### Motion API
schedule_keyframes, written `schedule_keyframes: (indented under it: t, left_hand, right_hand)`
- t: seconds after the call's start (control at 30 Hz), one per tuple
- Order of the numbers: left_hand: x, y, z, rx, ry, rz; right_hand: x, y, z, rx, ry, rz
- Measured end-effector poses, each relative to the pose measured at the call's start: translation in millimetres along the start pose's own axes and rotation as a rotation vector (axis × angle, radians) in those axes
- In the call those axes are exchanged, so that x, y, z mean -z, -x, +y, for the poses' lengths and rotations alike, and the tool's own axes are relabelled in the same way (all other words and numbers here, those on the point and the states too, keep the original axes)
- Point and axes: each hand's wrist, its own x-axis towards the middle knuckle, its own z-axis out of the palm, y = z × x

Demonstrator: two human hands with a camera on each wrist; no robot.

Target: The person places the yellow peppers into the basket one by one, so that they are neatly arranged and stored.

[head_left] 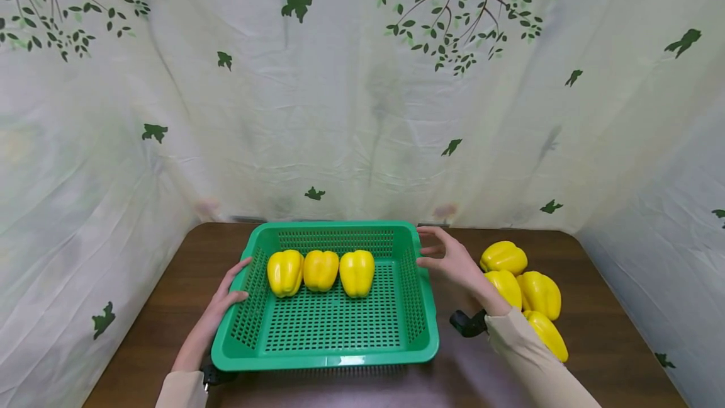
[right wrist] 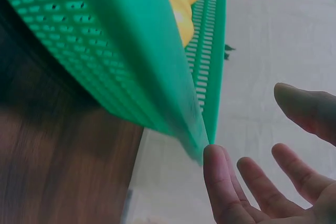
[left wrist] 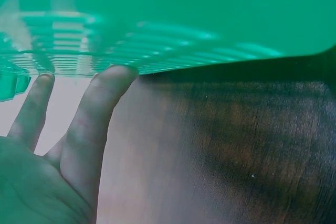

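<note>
A green perforated plastic basket (head_left: 334, 362) stands on the table between my hands. Three yellow bell peppers (head_left: 320, 271) sit side by side toward its back left. My left hand (head_left: 222, 302) is at the basket's left side, fingers extended; in the left wrist view its fingertips (left wrist: 123, 73) meet the slotted side wall from outside. At the right rim, my right hand (head_left: 453, 263) has its fingers spread and loosely bent, with nothing in its grasp. The right wrist view shows one fingertip (right wrist: 213, 156) right at the basket's corner, the thumb standing apart.
Several more yellow bell peppers (head_left: 539, 294) lie grouped on the brown wooden table (head_left: 600, 332), right of the basket and partly behind my right forearm. A pale curtain (head_left: 351, 131) with leaf prints hangs behind the table and along both sides.
</note>
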Motion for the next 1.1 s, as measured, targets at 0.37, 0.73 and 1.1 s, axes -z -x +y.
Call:
schedule_keyframes:
  t: [0.37,0.73,1.1]
  left_hand:
    - [-3.5,2.3,3.1,0.056,0.017,0.0]
    - [-6.1,1.7,2.2,0.05,0.016,-0.004]
    - [-5.6,1.7,1.5,0.039,0.017,-0.016]
  right_hand:
    - [24,16.9,7,-0.016,-0.044,0.029]
    - [45,31.4,23,-0.054,-0.066,0.065]
    - [67,53.0,36,-0.07,-0.014,0.084]
